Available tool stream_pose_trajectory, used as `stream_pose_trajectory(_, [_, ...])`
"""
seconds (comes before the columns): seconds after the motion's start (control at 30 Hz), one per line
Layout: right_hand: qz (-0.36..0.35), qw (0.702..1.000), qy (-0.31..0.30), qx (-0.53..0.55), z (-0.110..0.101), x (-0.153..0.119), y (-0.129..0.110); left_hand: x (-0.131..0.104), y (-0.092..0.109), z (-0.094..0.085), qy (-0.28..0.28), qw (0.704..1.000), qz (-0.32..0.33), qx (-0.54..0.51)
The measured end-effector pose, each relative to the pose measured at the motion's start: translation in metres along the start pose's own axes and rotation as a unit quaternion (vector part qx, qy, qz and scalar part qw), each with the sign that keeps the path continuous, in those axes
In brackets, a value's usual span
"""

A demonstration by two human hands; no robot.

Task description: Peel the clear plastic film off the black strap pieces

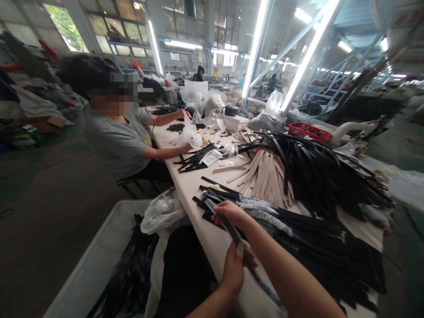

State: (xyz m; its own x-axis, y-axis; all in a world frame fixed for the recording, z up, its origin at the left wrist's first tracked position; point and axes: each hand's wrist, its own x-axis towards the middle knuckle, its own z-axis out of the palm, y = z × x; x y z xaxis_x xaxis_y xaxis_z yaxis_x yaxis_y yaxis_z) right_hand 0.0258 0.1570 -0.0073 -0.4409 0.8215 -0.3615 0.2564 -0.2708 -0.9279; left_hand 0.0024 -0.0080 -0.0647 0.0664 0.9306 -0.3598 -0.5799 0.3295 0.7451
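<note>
A long dark strap (228, 226) runs slantwise between my two hands over the near edge of the table. My left hand (236, 265) is closed round its middle, low in the view. Farther along, close to the strap's upper end, my right hand (230, 213) has its fingers closed on it. The strap's lower part hangs down towards the bottom of the view. Beside and beneath my right hand lie black straps (311, 229), some wrapped in clear plastic. Behind them is a large fanned bundle of black straps (308, 168) with beige undersides.
At the left, a seated person (115, 137) holds a plastic bag (188, 132) over the white table (185, 181). Black pieces and small gold parts lie nearby. A red basket (309, 131) stands at the back right. Below left is a pale bin (96, 243) with black straps.
</note>
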Motion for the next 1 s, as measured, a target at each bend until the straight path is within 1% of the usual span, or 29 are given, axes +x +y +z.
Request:
stream_pose_trajectory(0.03, [-0.009, 1.000, -0.009, 0.000, 0.004, 0.000, 0.001, 0.004, 0.005, -0.007, -0.008, 1.000, -0.001, -0.010])
stream_pose_trajectory(0.1, [-0.035, 0.999, -0.009, -0.003, 0.011, -0.009, 0.005, 0.016, 0.027, -0.020, -0.002, 0.998, 0.026, -0.057])
stream_pose_trajectory(0.17, [-0.060, 0.998, -0.002, -0.012, 0.015, -0.021, 0.008, 0.033, 0.060, -0.030, 0.025, 0.989, 0.075, -0.125])
stream_pose_trajectory(0.2, [-0.071, 0.997, 0.001, -0.018, 0.017, -0.027, 0.010, 0.042, 0.078, -0.032, 0.023, 0.985, 0.094, -0.145])
stream_pose_trajectory(0.27, [-0.089, 0.995, 0.007, -0.035, 0.019, -0.035, 0.012, 0.059, 0.113, -0.030, 0.012, 0.982, 0.117, -0.145])
stream_pose_trajectory(0.3, [-0.096, 0.994, 0.011, -0.046, 0.019, -0.038, 0.012, 0.066, 0.127, -0.027, 0.015, 0.982, 0.134, -0.130])
stream_pose_trajectory(0.33, [-0.104, 0.993, 0.017, -0.058, 0.018, -0.039, 0.011, 0.071, 0.137, -0.023, 0.022, 0.983, 0.148, -0.106])
stream_pose_trajectory(0.4, [-0.123, 0.988, 0.041, -0.085, 0.012, -0.042, 0.002, 0.075, 0.148, -0.015, 0.036, 0.981, 0.185, -0.036])
stream_pose_trajectory(0.47, [-0.149, 0.980, 0.085, -0.100, 0.002, -0.048, -0.015, 0.074, 0.149, -0.011, 0.037, 0.972, 0.227, 0.052])
stream_pose_trajectory(0.53, [-0.203, 0.963, 0.120, -0.132, -0.010, -0.055, -0.038, 0.070, 0.146, -0.010, 0.014, 0.953, 0.264, 0.144])
stream_pose_trajectory(0.57, [-0.241, 0.948, 0.126, -0.165, -0.015, -0.060, -0.049, 0.068, 0.144, -0.011, -0.003, 0.944, 0.275, 0.185])
stream_pose_trajectory(0.63, [-0.316, 0.904, 0.116, -0.263, -0.020, -0.068, -0.070, 0.066, 0.142, -0.012, -0.041, 0.926, 0.284, 0.245])
stream_pose_trajectory(0.7, [-0.358, 0.856, 0.088, -0.362, -0.022, -0.075, -0.084, 0.065, 0.141, -0.012, -0.059, 0.920, 0.286, 0.261])
stream_pose_trajectory(0.73, [-0.369, 0.838, 0.075, -0.395, -0.024, -0.079, -0.088, 0.065, 0.141, -0.011, -0.062, 0.923, 0.282, 0.255])
stream_pose_trajectory(0.8, [-0.383, 0.819, 0.077, -0.420, -0.028, -0.091, -0.096, 0.064, 0.140, -0.010, -0.073, 0.933, 0.258, 0.240])
stream_pose_trajectory(0.83, [-0.389, 0.817, 0.099, -0.414, -0.033, -0.098, -0.099, 0.064, 0.139, -0.009, -0.086, 0.937, 0.242, 0.237])
stream_pose_trajectory(0.9, [-0.396, 0.817, 0.176, -0.380, -0.044, -0.117, -0.108, 0.063, 0.132, -0.008, -0.118, 0.940, 0.210, 0.242])
stream_pose_trajectory(0.97, [-0.389, 0.818, 0.255, -0.339, -0.057, -0.138, -0.118, 0.062, 0.119, -0.009, -0.140, 0.942, 0.184, 0.243])
stream_pose_trajectory(1.0, [-0.384, 0.818, 0.285, -0.319, -0.063, -0.149, -0.123, 0.062, 0.112, -0.010, -0.145, 0.945, 0.170, 0.238])
